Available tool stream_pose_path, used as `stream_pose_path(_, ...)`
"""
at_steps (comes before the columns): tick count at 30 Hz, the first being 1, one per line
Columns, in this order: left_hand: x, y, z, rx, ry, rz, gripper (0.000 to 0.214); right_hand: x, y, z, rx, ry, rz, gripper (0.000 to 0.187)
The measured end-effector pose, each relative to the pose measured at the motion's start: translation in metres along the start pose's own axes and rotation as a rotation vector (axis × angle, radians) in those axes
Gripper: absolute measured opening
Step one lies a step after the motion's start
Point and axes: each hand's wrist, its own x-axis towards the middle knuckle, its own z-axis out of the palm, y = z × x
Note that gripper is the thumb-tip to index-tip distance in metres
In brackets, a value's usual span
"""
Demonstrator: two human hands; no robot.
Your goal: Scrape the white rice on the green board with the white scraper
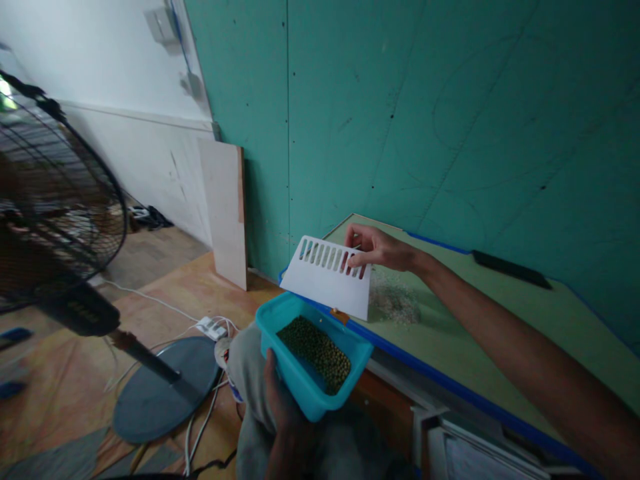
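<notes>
Single head-worn view, angled forward and down, close over the table [500, 320] edge

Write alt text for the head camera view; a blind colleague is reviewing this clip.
A person's right hand holds a white slotted scraper at the edge of a green table, while the left hand holds a teal bin of green beans just below that edge. A standing fan is at left.

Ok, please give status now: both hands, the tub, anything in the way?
Left hand holds teal tub of green beans below table edge. Right hand holds white slotted scraper. Nothing between.
</notes>
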Motion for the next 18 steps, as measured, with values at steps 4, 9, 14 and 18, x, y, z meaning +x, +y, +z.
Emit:
stream_pose_path(4, 0.002, 0.0, -0.001, -0.044, 0.0, -0.009, 0.067, 0.0, -0.001, -0.002, -0.002, 0.022, -0.016, 0.034)
stream_pose_path(9, 0.004, 0.0, -0.005, 0.022, 0.015, -0.003, 0.067, -0.003, 0.0, -0.018, -0.023, 0.118, -0.044, 0.031)
stream_pose_path(14, 0.006, 0.001, -0.007, 0.042, 0.051, 0.02, 0.066, -0.007, 0.004, -0.032, -0.043, 0.159, -0.046, 0.032)
stream_pose_path(18, 0.007, 0.0, -0.008, 0.003, -0.016, -0.028, 0.068, -0.007, 0.006, -0.033, -0.054, 0.154, -0.019, 0.033)
